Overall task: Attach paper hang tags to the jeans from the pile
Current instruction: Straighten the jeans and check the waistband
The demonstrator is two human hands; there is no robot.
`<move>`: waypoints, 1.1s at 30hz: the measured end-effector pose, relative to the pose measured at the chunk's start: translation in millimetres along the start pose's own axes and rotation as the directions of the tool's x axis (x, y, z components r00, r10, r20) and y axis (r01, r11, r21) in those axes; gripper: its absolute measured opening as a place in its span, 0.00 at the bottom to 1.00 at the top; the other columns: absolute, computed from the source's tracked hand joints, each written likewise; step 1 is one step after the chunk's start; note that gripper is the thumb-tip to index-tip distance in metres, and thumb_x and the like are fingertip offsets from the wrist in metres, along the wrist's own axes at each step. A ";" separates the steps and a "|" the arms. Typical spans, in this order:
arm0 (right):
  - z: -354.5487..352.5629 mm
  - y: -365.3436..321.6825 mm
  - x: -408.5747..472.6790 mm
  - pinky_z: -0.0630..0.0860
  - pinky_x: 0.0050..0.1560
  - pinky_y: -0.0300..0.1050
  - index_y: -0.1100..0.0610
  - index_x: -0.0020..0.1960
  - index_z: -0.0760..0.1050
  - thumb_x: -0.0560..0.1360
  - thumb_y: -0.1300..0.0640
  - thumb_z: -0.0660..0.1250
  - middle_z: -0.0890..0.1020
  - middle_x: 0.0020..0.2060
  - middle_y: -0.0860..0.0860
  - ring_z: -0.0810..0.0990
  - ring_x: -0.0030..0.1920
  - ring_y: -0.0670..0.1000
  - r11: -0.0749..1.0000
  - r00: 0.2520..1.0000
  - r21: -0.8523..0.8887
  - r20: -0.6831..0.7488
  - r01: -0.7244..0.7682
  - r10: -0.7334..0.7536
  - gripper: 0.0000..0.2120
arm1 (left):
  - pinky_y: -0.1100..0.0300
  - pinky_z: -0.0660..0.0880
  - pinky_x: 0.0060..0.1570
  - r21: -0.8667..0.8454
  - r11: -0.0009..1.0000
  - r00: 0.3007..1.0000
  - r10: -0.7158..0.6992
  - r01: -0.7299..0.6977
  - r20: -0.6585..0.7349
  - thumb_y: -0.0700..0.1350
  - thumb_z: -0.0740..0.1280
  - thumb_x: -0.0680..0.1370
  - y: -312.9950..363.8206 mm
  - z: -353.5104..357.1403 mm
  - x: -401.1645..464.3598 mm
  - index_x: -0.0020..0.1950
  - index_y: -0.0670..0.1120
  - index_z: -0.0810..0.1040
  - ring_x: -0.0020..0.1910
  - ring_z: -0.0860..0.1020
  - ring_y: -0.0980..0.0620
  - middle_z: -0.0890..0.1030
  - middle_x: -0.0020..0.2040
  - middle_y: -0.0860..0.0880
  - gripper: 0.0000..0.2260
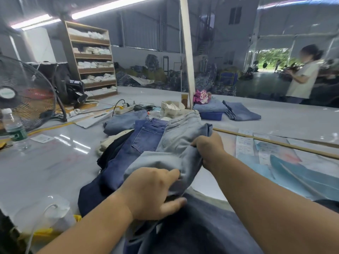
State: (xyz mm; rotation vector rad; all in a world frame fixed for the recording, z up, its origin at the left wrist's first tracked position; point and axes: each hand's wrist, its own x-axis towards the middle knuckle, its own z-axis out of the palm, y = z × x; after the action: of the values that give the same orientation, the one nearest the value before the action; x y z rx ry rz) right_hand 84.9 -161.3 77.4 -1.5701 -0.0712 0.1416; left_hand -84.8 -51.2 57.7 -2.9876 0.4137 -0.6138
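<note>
A pile of jeans lies in the middle of the table. On top is a folded light blue pair (pixel 179 142). My left hand (pixel 154 191) grips its near fold, thumb below and fingers above. My right hand (pixel 209 149) holds its right edge, fingers curled into the cloth. Under it lie a mid-blue pair (pixel 146 138) with a back pocket showing and a dark navy pair (pixel 91 195). More dark denim (pixel 201 226) covers the near edge below my arms. A bag of white paper tags (pixel 172 107) stands behind the pile.
A fan (pixel 23 96) and a water bottle (pixel 14 129) stand at the left. A power strip (pixel 124 109) and cables lie behind the pile. Folded jeans and a blue tray (pixel 211 114) sit at the back right. A wooden stick (pixel 275 142) crosses printed sheets on the right. A person stands far right.
</note>
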 end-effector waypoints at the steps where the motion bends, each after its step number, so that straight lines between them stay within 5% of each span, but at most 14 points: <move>1: -7.0 -6.7 -8.0 0.77 0.60 0.62 0.60 0.65 0.72 0.68 0.71 0.65 0.80 0.55 0.59 0.79 0.56 0.62 0.999 0.999 0.004 -0.007 0.040 -0.040 0.25 | 0.57 0.66 0.37 0.001 0.999 0.999 -0.048 0.048 0.020 0.68 0.60 0.73 6.8 -1.4 1.9 0.47 0.54 0.66 0.45 0.80 0.48 0.82 0.46 0.52 0.19; 5: -34.8 -36.8 -32.4 0.75 0.57 0.48 0.56 0.58 0.66 0.74 0.67 0.65 0.75 0.43 0.53 0.75 0.43 0.51 0.990 0.976 0.029 -0.172 0.139 -0.132 0.15 | 0.57 0.70 0.45 -0.102 0.936 0.918 -0.351 0.337 -0.184 0.69 0.66 0.69 37.8 -12.5 13.7 0.53 0.57 0.64 0.56 0.78 0.49 0.79 0.57 0.54 0.23; 8: -49.6 -52.7 -61.3 0.72 0.59 0.49 0.60 0.62 0.67 0.76 0.65 0.63 0.73 0.49 0.55 0.74 0.50 0.53 0.981 0.947 0.020 -0.266 0.195 -0.183 0.15 | 0.50 0.70 0.60 -0.258 0.856 0.849 -0.497 0.448 -0.178 0.69 0.68 0.67 55.7 -23.0 26.8 0.72 0.56 0.51 0.69 0.67 0.47 0.65 0.70 0.51 0.42; 10: -56.8 -53.9 -87.7 0.73 0.62 0.50 0.60 0.65 0.67 0.75 0.65 0.64 0.75 0.55 0.57 0.75 0.55 0.54 0.969 0.929 -0.046 -0.276 0.243 -0.246 0.19 | 0.49 0.67 0.65 -0.211 0.867 0.867 -0.481 0.451 -0.127 0.66 0.69 0.69 69.7 -29.1 34.1 0.76 0.55 0.46 0.71 0.63 0.46 0.62 0.73 0.51 0.45; 12: -66.1 -49.3 -116.5 0.74 0.63 0.54 0.56 0.64 0.66 0.72 0.65 0.65 0.75 0.58 0.57 0.76 0.57 0.56 0.942 0.906 -0.099 -0.257 0.321 -0.336 0.21 | 0.53 0.69 0.63 -0.139 0.909 0.887 -0.415 0.394 -0.201 0.57 0.68 0.73 81.0 -27.1 37.3 0.74 0.51 0.58 0.66 0.68 0.46 0.70 0.69 0.50 0.34; 14: -78.2 -46.3 -138.2 0.75 0.62 0.51 0.53 0.59 0.66 0.71 0.65 0.67 0.75 0.56 0.54 0.76 0.55 0.53 0.901 0.865 -0.166 -0.255 0.401 -0.433 0.20 | 0.55 0.71 0.47 -0.124 0.944 0.873 -0.330 0.306 -0.359 0.51 0.67 0.74 91.2 -29.1 34.7 0.60 0.50 0.71 0.55 0.76 0.46 0.79 0.57 0.49 0.16; 18: -108.0 -47.5 -160.0 0.73 0.54 0.44 0.52 0.52 0.68 0.73 0.53 0.67 0.74 0.49 0.51 0.75 0.51 0.52 0.795 0.782 -0.301 -0.195 0.527 -0.592 0.11 | 0.58 0.62 0.30 -0.282 0.947 0.859 -0.272 0.158 -0.434 0.47 0.71 0.71 103.7 -42.5 25.6 0.42 0.51 0.69 0.36 0.79 0.39 0.81 0.36 0.47 0.11; 22: -152.6 -44.0 -172.0 0.71 0.54 0.55 0.56 0.49 0.70 0.73 0.40 0.54 0.73 0.47 0.51 0.71 0.51 0.52 0.438 0.606 -0.586 0.117 0.682 -0.787 0.21 | 0.53 0.66 0.29 -0.449 0.887 0.813 -0.340 0.110 -0.473 0.54 0.65 0.69 101.2 -56.0 13.4 0.38 0.47 0.69 0.31 0.74 0.38 0.74 0.30 0.49 0.11; 25: -188.8 -41.6 -169.3 0.71 0.49 0.53 0.61 0.48 0.68 0.71 0.41 0.63 0.72 0.46 0.56 0.70 0.48 0.56 0.004 0.327 -0.732 0.300 0.682 -0.896 0.22 | 0.53 0.62 0.31 -0.503 0.854 0.706 -0.436 0.130 -0.558 0.43 0.62 0.66 93.0 -63.5 4.3 0.39 0.44 0.74 0.31 0.73 0.42 0.74 0.31 0.49 0.05; 26: -198.7 -41.4 -164.7 0.71 0.51 0.52 0.62 0.52 0.68 0.68 0.38 0.66 0.72 0.49 0.59 0.71 0.50 0.58 -0.047 0.307 -0.776 0.303 0.629 -0.902 0.28 | 0.55 0.61 0.31 -0.511 0.850 0.698 -0.441 0.125 -0.564 0.41 0.62 0.65 91.0 -64.9 0.5 0.40 0.43 0.76 0.32 0.73 0.43 0.76 0.31 0.48 0.06; 28: -215.0 -42.3 -153.5 0.69 0.59 0.52 0.62 0.66 0.64 0.64 0.33 0.71 0.70 0.60 0.61 0.70 0.60 0.59 0.035 0.513 -0.804 0.344 0.593 -0.787 0.44 | 0.57 0.62 0.33 -0.525 0.844 0.706 -0.437 0.108 -0.557 0.38 0.62 0.65 89.7 -65.2 -6.1 0.40 0.41 0.77 0.32 0.74 0.43 0.78 0.32 0.47 0.07; 30: -221.5 -37.9 -148.2 0.67 0.68 0.53 0.58 0.75 0.57 0.62 0.36 0.77 0.65 0.70 0.57 0.66 0.68 0.58 0.186 0.790 -0.824 0.410 0.535 -0.455 0.52 | 0.58 0.62 0.35 -0.553 0.825 0.704 -0.460 0.115 -0.541 0.37 0.62 0.64 91.8 -66.4 -10.8 0.40 0.40 0.77 0.34 0.75 0.43 0.79 0.33 0.46 0.08; 31: -221.9 -32.3 -145.9 0.67 0.69 0.53 0.56 0.76 0.57 0.63 0.40 0.78 0.66 0.71 0.55 0.67 0.69 0.57 0.187 0.845 -0.845 0.432 0.501 -0.315 0.50 | 0.57 0.62 0.35 -0.567 0.815 0.699 -0.473 0.118 -0.535 0.37 0.62 0.64 92.7 -66.4 -12.3 0.40 0.40 0.78 0.34 0.74 0.43 0.79 0.34 0.46 0.08; 33: -219.8 -22.5 -137.9 0.74 0.60 0.52 0.55 0.65 0.70 0.69 0.49 0.75 0.76 0.61 0.56 0.75 0.61 0.58 0.167 0.862 -0.857 0.442 0.488 -0.249 0.28 | 0.57 0.63 0.34 -0.557 0.820 0.730 -0.460 0.131 -0.506 0.39 0.63 0.64 93.3 -66.2 -14.6 0.42 0.41 0.78 0.35 0.74 0.46 0.79 0.35 0.46 0.09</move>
State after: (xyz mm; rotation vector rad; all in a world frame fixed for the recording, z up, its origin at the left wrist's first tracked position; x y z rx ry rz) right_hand -20.9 -397.7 105.9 -2.7459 -0.8876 -0.2098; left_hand -147.0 -137.5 102.2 -3.2530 0.0809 -1.8297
